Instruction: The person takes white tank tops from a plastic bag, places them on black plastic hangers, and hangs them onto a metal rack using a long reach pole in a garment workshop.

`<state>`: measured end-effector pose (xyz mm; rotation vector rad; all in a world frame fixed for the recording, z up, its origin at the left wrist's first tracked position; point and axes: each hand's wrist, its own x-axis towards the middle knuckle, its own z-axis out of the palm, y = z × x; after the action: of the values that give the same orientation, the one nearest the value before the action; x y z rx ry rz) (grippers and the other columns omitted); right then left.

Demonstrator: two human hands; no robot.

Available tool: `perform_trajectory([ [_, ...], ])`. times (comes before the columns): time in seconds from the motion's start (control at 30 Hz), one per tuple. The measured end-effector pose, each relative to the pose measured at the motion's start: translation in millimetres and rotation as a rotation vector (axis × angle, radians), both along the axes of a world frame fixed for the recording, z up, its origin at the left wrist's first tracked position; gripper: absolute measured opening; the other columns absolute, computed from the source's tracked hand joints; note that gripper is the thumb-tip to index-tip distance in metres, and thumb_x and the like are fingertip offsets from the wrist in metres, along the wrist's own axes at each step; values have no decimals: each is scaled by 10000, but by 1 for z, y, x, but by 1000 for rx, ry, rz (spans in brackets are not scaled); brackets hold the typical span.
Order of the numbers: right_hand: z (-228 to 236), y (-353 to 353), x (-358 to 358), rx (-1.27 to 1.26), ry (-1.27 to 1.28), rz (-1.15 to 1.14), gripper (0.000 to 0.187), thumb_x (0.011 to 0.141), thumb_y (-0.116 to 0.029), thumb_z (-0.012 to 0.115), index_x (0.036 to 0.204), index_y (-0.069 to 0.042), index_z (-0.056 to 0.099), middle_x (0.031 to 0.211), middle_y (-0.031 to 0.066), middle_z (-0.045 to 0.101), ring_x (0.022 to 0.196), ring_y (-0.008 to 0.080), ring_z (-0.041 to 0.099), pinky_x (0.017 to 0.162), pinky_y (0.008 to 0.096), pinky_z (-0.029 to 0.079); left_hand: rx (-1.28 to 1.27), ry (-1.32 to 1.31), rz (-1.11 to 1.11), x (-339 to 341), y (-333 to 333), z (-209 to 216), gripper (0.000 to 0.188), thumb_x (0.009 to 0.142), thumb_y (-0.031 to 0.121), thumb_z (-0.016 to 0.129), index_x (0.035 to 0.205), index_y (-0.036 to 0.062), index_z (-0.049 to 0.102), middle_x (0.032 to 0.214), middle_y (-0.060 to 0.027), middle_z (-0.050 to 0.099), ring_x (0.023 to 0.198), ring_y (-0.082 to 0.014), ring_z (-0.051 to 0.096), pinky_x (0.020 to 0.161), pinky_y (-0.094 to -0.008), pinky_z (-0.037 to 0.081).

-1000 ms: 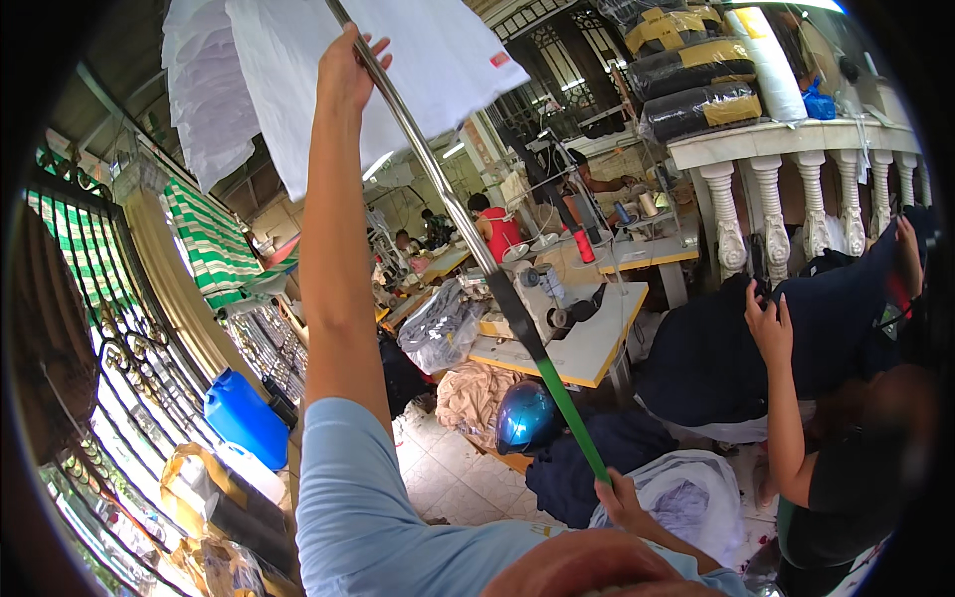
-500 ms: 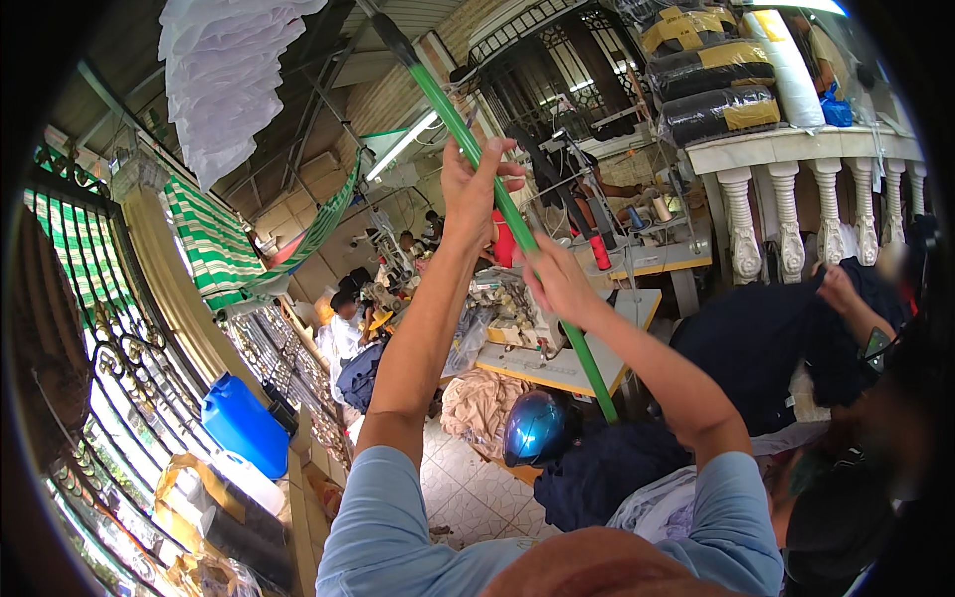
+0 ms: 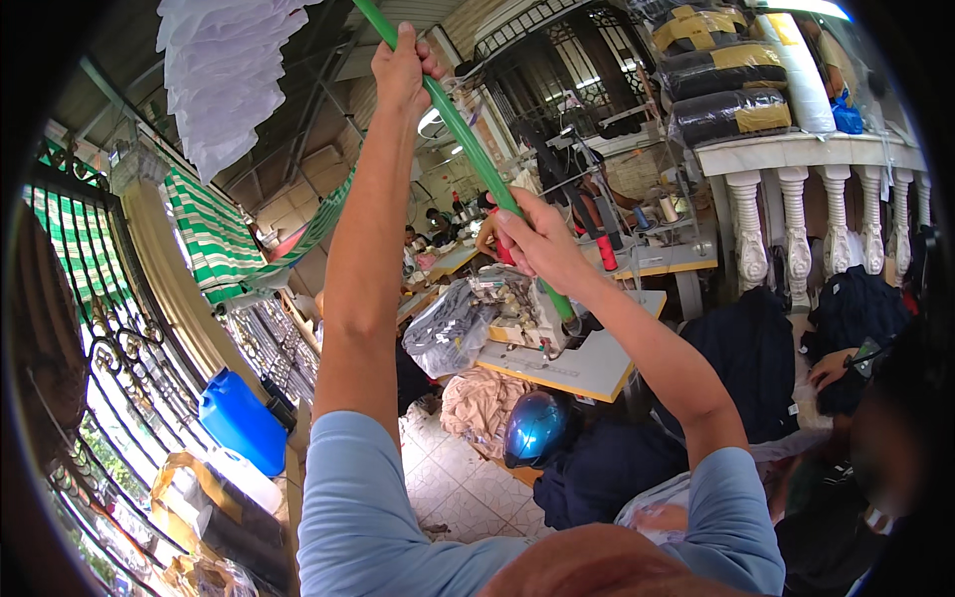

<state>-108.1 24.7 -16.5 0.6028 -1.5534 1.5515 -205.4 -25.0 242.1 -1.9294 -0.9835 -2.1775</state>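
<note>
A long green pole [image 3: 464,132] slants up to the left in front of me, and its upper end runs out of view. High up, my left hand [image 3: 400,76] is closed around it, arm stretched out. Lower down, my right hand [image 3: 538,239] grips the same pole. Its lower end shows above a sewing machine table [image 3: 587,360]; whether it touches anything there I cannot tell. Left of the pole's top hang layered white cloth pieces [image 3: 227,85], apart from both hands.
Below are a blue helmet [image 3: 534,428], dark cloth [image 3: 612,473] and beige cloth [image 3: 485,406]. A blue jerrycan [image 3: 243,422] stands by the metal grille [image 3: 109,338] at left. Wrapped bundles [image 3: 731,114] rest on the balustrade [image 3: 796,152]. At right, a co-worker's hand [image 3: 828,370] is near dark garments.
Both hands have raised the pole up and to the left. Its dark upper section has left the view, and its lower end has risen. The co-worker's hand at right has lowered.
</note>
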Motion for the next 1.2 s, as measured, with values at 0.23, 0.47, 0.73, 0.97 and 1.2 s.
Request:
perform_trajectory([
  [0.23, 45, 4, -19, 18, 44, 9, 232, 988, -171, 487, 1182, -45, 489, 698, -7, 457, 418, 43, 368, 360, 218, 295, -104, 132, 79, -6, -22, -37, 284, 1016, 242, 413, 1181, 19, 353, 1027, -143, 508, 756, -234, 588, 612, -393, 552],
  [0.47, 79, -2, -40, 23, 32, -13, 291, 961, -196, 508, 1212, -51, 482, 682, 0, 469, 453, 58, 388, 377, 233, 309, -125, 164, 95, -26, -31, -31, 352, 1009, 92, 386, 1347, 58, 295, 1089, -154, 516, 774, -247, 600, 616, -397, 560],
  [0.73, 102, -4, -52, 22, 74, -65, 204, 977, -197, 505, 1113, -46, 494, 673, -11, 446, 426, 52, 368, 363, 229, 282, -124, 160, 61, -32, -29, -8, 242, 1014, 89, 378, 1252, 56, 348, 1081, -163, 522, 777, -246, 569, 667, -427, 541],
  [0.97, 101, 5, -52, 55, 90, -64, 197, 982, -186, 490, 1108, -35, 494, 679, -10, 444, 427, 54, 362, 367, 227, 280, -104, 190, 47, -36, -22, -9, 269, 1000, 102, 442, 1253, 51, 366, 1086, -160, 562, 790, -235, 590, 704, -428, 549],
  [1.2, 81, 6, -42, 28, 66, -84, 282, 987, -166, 482, 1237, -34, 472, 689, -11, 435, 443, 49, 349, 377, 216, 273, -110, 191, 49, -35, -14, -28, 331, 1017, 108, 383, 1332, 66, 291, 1058, -138, 522, 750, -231, 597, 612, -396, 564],
])
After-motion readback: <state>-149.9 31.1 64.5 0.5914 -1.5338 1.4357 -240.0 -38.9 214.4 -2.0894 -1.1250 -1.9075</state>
